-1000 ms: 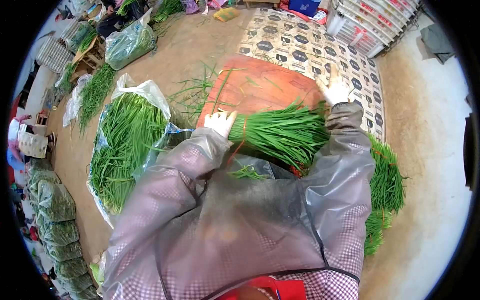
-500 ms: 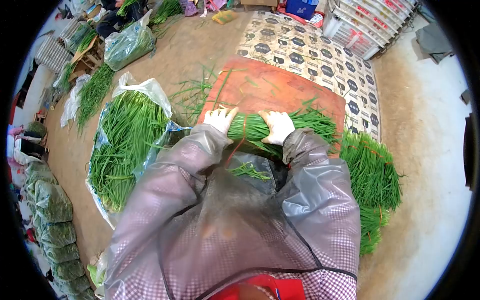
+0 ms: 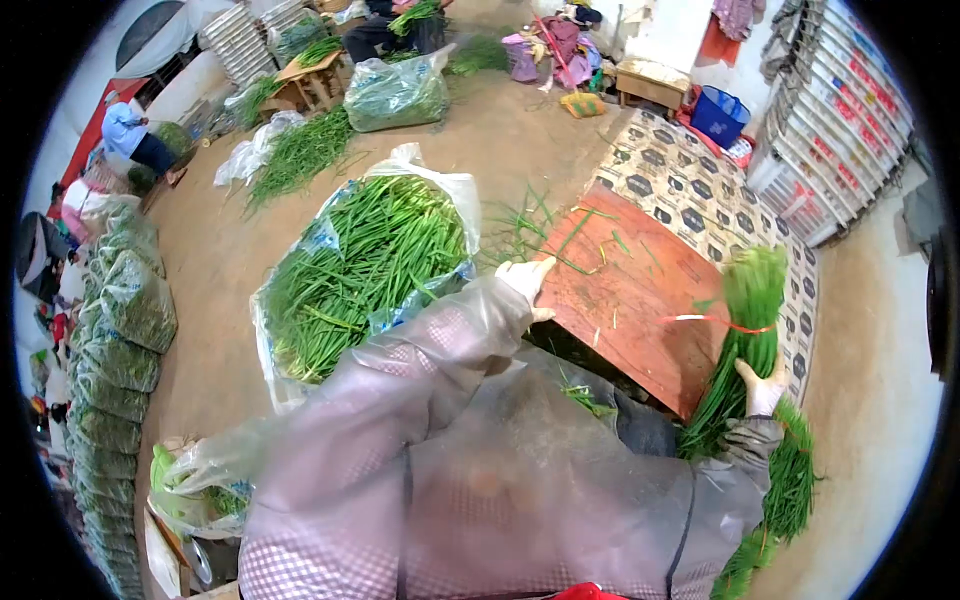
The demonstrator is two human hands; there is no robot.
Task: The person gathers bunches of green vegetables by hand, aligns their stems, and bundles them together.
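My right hand (image 3: 763, 387), in a pale glove, is wrapped round a bundle of garlic chives (image 3: 757, 300) at the right side of the reddish wooden board (image 3: 640, 310). The bundle stands nearly upright, with a red tie (image 3: 700, 318) round it and one end of the tie sticking out. Its top is blurred by motion. My left hand (image 3: 527, 282), gloved too, rests at the board's left corner with fingers apart and nothing in it. Loose chive blades are scattered on the board. Beside my left arm lies an open plastic sack (image 3: 462, 205) full of loose chives (image 3: 375, 265).
More tied chive bundles (image 3: 795, 470) lie below my right forearm. Patterned sheeting (image 3: 690, 195) covers the floor beyond the board. White crates (image 3: 835, 130) are stacked at right, filled bags (image 3: 118, 390) line the left. A person (image 3: 385, 35) handles greens at the back.
The bundle has left the board's near edge and swung right and upright in my right hand. My left hand has let go of it. The view has turned left.
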